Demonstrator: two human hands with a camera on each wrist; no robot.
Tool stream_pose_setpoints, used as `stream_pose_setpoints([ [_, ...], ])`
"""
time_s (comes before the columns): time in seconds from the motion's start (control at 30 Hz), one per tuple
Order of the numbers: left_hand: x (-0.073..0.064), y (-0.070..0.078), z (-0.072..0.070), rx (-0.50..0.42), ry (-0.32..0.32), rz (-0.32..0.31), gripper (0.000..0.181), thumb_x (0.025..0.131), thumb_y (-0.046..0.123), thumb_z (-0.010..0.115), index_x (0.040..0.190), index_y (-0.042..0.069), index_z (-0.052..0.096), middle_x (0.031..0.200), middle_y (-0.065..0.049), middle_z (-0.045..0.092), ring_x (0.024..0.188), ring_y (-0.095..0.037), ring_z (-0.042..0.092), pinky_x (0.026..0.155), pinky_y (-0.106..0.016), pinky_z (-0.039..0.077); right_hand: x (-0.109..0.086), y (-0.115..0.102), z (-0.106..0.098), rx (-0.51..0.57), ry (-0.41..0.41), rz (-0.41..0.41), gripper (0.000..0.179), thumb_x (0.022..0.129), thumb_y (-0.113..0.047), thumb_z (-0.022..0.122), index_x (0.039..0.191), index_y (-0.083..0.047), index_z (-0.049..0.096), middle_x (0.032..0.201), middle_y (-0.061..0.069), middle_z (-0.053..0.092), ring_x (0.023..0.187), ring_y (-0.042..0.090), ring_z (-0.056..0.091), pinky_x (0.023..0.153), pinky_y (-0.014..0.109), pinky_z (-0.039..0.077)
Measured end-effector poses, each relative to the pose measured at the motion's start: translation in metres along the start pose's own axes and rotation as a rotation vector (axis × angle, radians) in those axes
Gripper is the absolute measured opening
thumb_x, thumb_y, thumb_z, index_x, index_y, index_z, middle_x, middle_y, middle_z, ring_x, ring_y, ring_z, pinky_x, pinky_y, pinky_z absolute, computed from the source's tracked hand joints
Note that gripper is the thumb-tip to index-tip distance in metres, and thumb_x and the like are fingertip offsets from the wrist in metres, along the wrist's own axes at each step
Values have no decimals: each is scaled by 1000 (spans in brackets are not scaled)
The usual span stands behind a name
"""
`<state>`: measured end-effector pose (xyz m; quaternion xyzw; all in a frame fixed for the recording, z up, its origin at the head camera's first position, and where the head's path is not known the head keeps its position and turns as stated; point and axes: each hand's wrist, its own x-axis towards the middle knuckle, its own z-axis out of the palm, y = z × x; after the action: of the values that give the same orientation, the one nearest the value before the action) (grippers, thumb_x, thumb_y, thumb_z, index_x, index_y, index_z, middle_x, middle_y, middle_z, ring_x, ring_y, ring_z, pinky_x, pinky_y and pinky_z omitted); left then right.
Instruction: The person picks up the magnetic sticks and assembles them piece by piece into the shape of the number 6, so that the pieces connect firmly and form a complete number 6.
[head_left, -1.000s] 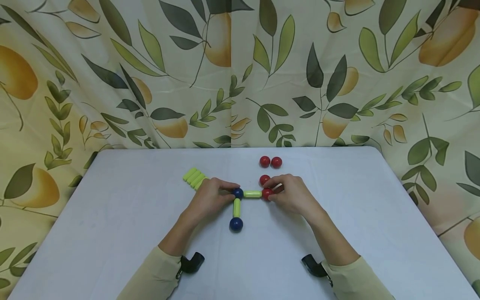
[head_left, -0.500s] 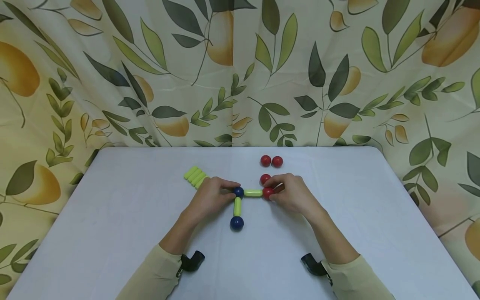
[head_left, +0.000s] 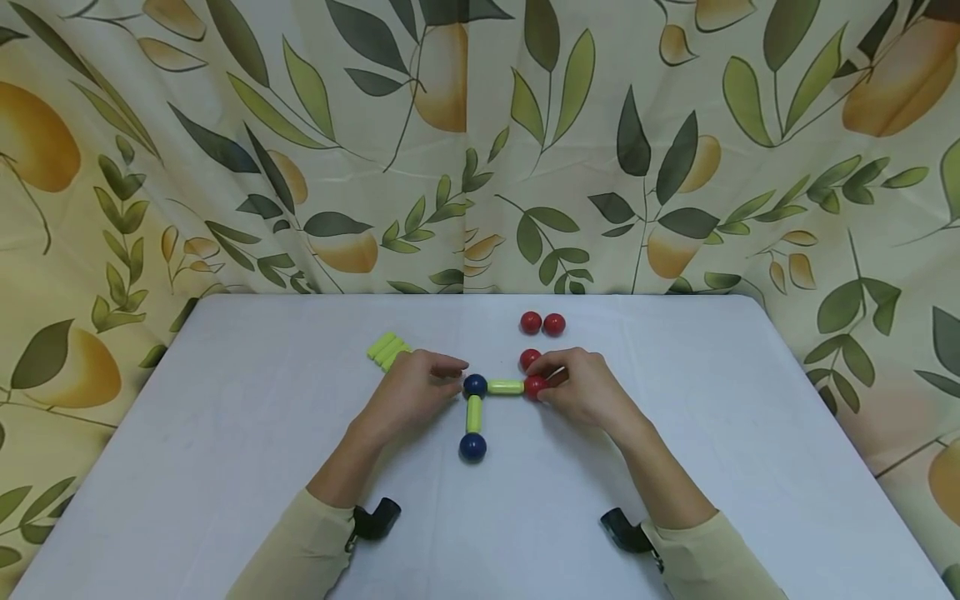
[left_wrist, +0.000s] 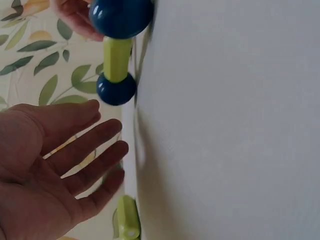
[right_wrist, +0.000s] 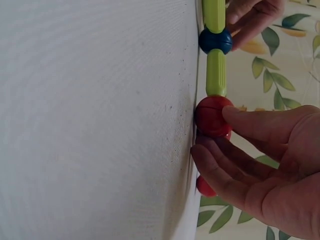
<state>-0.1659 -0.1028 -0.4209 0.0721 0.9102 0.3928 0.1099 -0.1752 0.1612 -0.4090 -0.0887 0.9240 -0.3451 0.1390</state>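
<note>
Left hand (head_left: pixel 420 387) partly hid green rods (head_left: pixel 387 350); fingers (left_wrist: pixel 89 144) stood apart, holding nothing. Right hand (head_left: pixel 582 387) pinched red ball (right_wrist: pixel 211 118) of L-frame (head_left: pixel 505 387), which lay on tabletop (head_left: pixel 240 450), pointing rightward and nearward.

Open flanks, tight middle
The white table (head_left: pixel 705 350) offers passage outside the left hand (head_left: pixel 420 385) and the right hand (head_left: pixel 583 387). Between them, the rod-and-ball L (head_left: pixel 474 410), its end red ball (head_left: pixel 532 388) gripped, bars the way; side-by-side green rods (head_left: pixel 387 349) and loose red balls (head_left: pixel 554 324) obstruct beyond.
</note>
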Motion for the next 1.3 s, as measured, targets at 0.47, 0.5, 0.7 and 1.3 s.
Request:
stream_pose_setpoints([
  [0.47,-3,-22,-44,108,162,39,26,93,9,75,119,9,77,103,-7,75,95,-23,68,81,-37,59,0,0,1,-7,-3,7,30,89,-7,78,119,-12,77,111,9,74,99,26,67,83,35,60],
  [0.5,-3,-24,-46,118,169,39,26,93,9,75,119,8,76,103,-8,75,95,-24,68,82,-38,59,0,0,1,-8,-4,6,30,89,-7,78,119,-12,77,111,9,74,99,26,67,82,35,60],
  [0.7,-1,-31,-51,143,163,23,28,90,5,76,118,4,75,104,-14,73,96,-28,66,88,-43,56,1,0,2,-5,-6,9,31,89,-7,78,120,-12,77,112,10,73,99,26,66,82,35,61],
  [1.3,7,-36,-38,201,147,-5,29,84,1,77,113,2,77,93,-13,65,87,-24,58,81,-38,51,1,0,1,-4,-12,5,31,89,-7,78,119,-12,77,112,11,74,100,27,66,81,34,59],
])
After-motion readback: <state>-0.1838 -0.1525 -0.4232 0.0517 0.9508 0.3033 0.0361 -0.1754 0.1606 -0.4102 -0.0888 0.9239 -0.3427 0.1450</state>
